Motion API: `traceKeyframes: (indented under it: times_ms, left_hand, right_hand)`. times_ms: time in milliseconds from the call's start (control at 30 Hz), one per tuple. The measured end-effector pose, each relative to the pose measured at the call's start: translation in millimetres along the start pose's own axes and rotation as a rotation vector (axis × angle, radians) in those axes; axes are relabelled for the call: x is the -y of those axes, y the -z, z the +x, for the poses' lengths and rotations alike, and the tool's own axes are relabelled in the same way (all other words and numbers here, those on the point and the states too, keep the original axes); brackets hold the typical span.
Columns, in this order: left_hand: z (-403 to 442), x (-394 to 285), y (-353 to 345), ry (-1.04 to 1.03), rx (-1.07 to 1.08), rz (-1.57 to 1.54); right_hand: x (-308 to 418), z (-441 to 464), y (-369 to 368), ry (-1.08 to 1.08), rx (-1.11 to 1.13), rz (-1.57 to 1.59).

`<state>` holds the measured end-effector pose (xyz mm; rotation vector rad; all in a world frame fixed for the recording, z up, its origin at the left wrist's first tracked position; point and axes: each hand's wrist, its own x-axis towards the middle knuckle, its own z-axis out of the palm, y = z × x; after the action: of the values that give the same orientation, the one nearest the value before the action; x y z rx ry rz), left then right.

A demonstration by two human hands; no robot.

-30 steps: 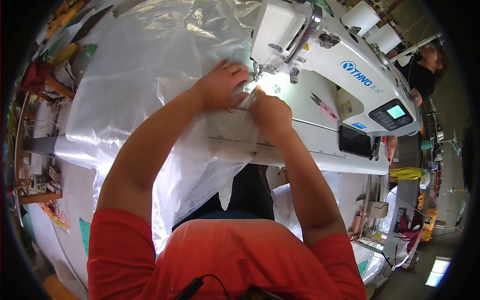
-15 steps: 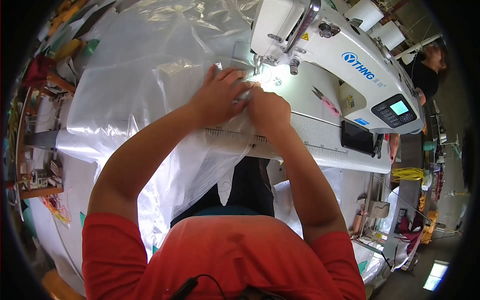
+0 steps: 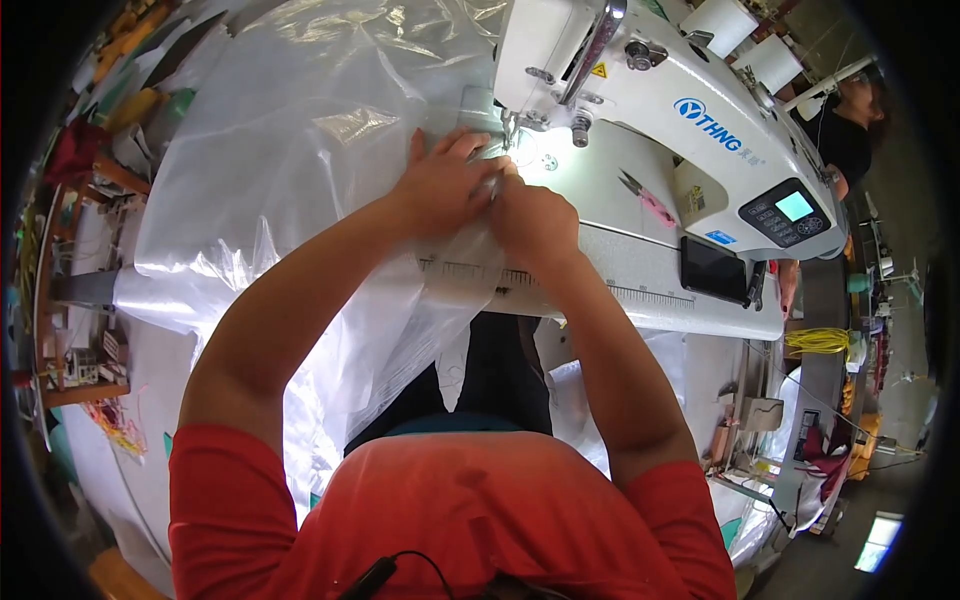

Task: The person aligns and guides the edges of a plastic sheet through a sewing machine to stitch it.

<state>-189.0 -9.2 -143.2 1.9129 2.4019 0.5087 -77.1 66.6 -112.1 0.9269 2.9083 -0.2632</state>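
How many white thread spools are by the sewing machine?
2: one spool at the picture's top edge, beside the sewing machine; a second spool just below and right. More may be hidden.

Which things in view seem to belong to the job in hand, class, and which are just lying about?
Part of the job, it seems:
- clear plastic sheet
- left hand, on the sheet
- right hand, close beside it
- sewing machine, lamp lit

Probably just lying about:
- pink-handled snips, untouched
- dark phone-like device
- yellow cord bundle
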Motion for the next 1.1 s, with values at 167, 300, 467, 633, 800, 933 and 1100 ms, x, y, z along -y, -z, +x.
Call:
traceKeyframes:
  times_ms: [167,300,467,633,800,933,1100]
  left_hand:
    - [-4,3,-5,-0.03,-0.071,-0.025]
    - [-9,-1,-1,-0.035,-0.055,-0.032]
    - [-13,2,-2,-0.088,-0.091,-0.04]
    - [-5,9,-2,-0.121,-0.084,-0.013]
    - [-5,4,4,-0.057,-0.026,-0.03]
    - [-61,-24,34,-0.281,0.133,0.142]
    - [-140,-33,48,-0.287,0.062,0.266]
  right_hand:
    - [-2,2,-5,-0.011,-0.009,0.002]
    - [-2,-3,-5,-0.004,-0.008,-0.001]
    - [2,-8,-2,-0.018,0.002,0.01]
    - [-2,-3,-6,0.004,-0.025,0.056]
    - [-6,1,-11,-0.005,-0.091,0.067]
    - [-6,-16,-2,0.01,-0.017,0.206]
    - [4,-61,-19,-0.097,-0.107,1.024]
